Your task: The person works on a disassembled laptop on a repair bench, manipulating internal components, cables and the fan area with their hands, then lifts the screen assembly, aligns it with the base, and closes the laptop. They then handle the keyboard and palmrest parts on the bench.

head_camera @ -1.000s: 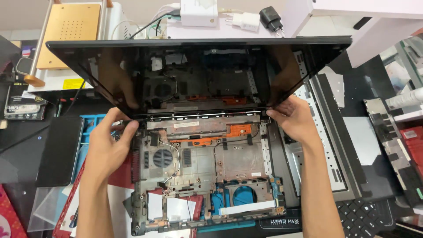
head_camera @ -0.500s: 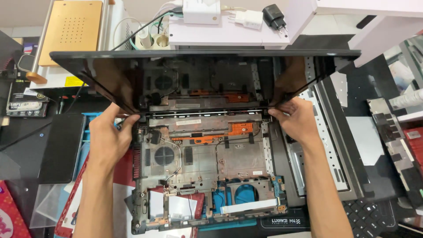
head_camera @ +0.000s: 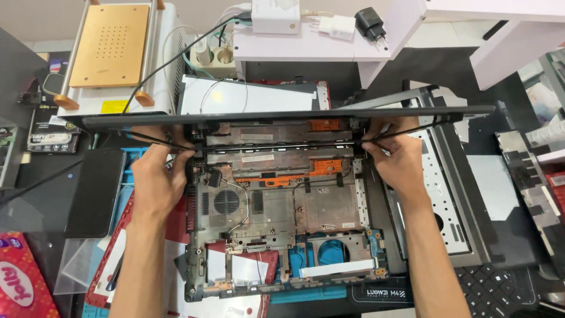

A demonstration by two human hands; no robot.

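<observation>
Head view: the wide, thin black laptop display panel [head_camera: 282, 116] is seen nearly edge-on, held above the rear edge of the stripped dark-grey plastic laptop base shell [head_camera: 282, 229]. The left hand [head_camera: 158, 179] is closed about the panel's left hinge corner, the right hand [head_camera: 399, 162] about the right one; fingertips are partly hidden beneath. Judgement: both corners are best lifted evenly, with the thin black cables near the hinges kept slack.

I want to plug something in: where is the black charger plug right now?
In the head view, the black charger plug lies at the top, right of centre, on the white shelf, beside a white adapter.
</observation>
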